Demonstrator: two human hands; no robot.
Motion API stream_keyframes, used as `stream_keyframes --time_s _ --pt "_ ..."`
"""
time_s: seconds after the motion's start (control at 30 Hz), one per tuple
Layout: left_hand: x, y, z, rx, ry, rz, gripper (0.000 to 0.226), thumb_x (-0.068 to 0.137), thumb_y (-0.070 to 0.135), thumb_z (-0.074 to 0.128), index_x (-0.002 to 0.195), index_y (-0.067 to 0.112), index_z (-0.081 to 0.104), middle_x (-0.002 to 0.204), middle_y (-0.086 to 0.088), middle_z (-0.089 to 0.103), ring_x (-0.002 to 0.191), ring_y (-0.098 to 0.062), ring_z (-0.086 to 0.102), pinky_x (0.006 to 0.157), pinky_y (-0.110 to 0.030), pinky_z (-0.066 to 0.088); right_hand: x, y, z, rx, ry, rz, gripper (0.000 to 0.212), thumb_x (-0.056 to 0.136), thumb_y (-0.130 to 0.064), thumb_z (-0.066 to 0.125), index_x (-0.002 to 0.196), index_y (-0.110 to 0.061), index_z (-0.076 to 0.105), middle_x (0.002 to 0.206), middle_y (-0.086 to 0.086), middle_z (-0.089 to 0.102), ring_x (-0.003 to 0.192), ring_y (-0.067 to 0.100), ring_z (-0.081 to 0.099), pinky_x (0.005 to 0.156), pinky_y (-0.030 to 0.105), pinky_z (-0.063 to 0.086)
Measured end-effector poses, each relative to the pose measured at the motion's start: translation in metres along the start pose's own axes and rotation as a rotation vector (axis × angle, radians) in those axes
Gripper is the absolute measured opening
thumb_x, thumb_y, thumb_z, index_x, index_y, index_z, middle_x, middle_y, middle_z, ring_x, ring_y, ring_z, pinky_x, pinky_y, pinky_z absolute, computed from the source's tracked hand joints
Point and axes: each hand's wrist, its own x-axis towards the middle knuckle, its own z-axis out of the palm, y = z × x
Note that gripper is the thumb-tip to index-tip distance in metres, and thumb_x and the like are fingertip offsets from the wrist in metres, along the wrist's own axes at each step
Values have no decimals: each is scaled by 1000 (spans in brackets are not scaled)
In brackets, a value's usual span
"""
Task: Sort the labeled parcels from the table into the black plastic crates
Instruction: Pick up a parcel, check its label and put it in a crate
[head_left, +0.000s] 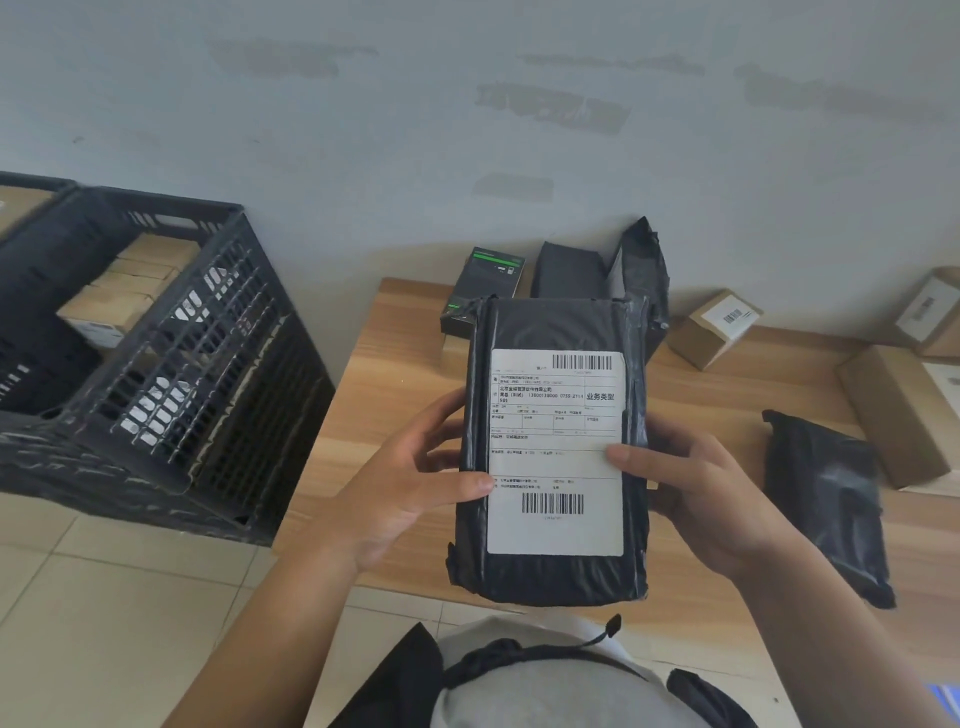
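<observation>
Left hand and right hand both grip the black poly-bag parcel, thumbs pressed on its white shipping label, fingers wrapped behind. Parcel is held upright, off the wooden surface, label facing the camera. Looks like the read-the-label step, before routing.

Black plastic crate sits to the left on the floor, just beside the surface edge, already holding cardboard boxes. Next move probably calls for a swing left over the crate rim, then release.

Not yet sorted on the surface: another black bag at right, 2 dark bags at the back, a green-and-black box, several labeled cardboard boxes.
</observation>
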Motion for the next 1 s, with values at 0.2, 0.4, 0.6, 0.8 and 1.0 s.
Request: stream_keyframes --time_s 0.2,0.4,0.6,0.8,1.0 --pt "18 -4 38 -29 91 -5 81 67 39 92 136 57 53 136 8 67 125 -20 66 103 -57 52 10 -8 -50 32 -58 31 60 80 -18 81 136 -29 63 127 11 74 113 33 73 82 36 63" --pt "19 -13 71 -48 236 -56 76 68 36 87 129 64 54 131 12 70 121 -16 68 97 -47 58 25 -2 -82 33 -225 74 63 79 -20 83 137 -37 65 134 7 71 120 30 70 89 35 61" --pt "-9 -27 95 -119 444 -136 76 75 22 82 132 64 53 129 13 70 120 -14 68 91 -39 62 54 14 -83 1 -401 165 71 72 -25 88 137 -38 66 137 3 69 122 29 69 92 46 59" --pt "-66 -49 109 -251 706 -191 81 74 25 86 141 56 53 135 11 67 124 -21 67 103 -54 55 82 33 -34 -90 -614 276 58 77 -15 81 129 -39 72 132 -3 72 116 23 72 81 33 63" --pt "-129 -68 101 -356 948 -183 81 73 28 88 140 55 53 137 12 66 125 -20 66 103 -53 54 88 44 44 -199 -785 305 53 75 -15 83 121 -40 75 126 -4 74 109 22 75 77 28 62"
